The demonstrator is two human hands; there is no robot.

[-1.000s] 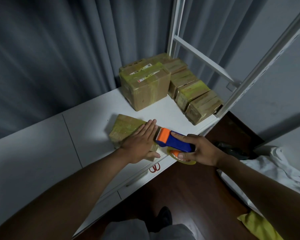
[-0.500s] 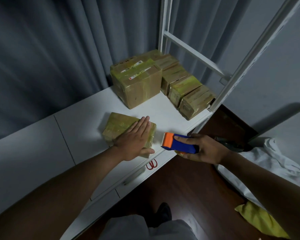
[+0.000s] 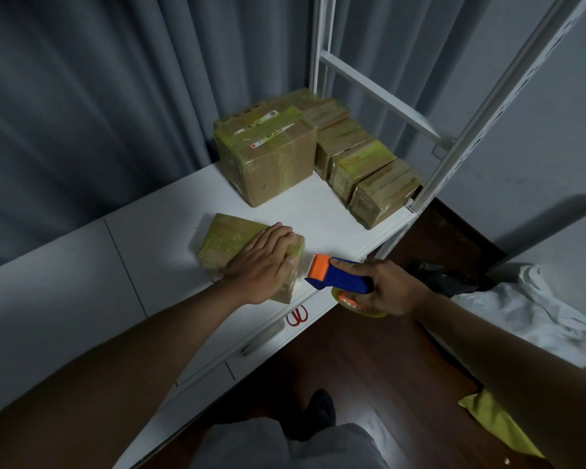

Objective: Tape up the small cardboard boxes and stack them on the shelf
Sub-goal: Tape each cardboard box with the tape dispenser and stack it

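A small flat cardboard box (image 3: 227, 242), wrapped in yellowish tape, lies on the white shelf top (image 3: 170, 231) near its front edge. My left hand (image 3: 268, 262) presses flat on the box's right half, fingers straight. My right hand (image 3: 386, 289) grips a blue and orange tape dispenser (image 3: 339, 274) just right of the box, its orange blade end a short gap from the box's corner. The tape roll (image 3: 356, 304) shows under my fingers.
A larger taped box (image 3: 268, 157) and a row of small taped boxes (image 3: 369, 167) stand at the back right, by the white shelf uprights (image 3: 481, 123). Red scissors (image 3: 297, 315) lie on the shelf's lower ledge. Grey curtains hang behind; white cloth lies on the floor at right.
The dispenser was at the box's right end a second ago, pulled away to the right, and now sits a little apart from the box. My left hand stays pressed on it.
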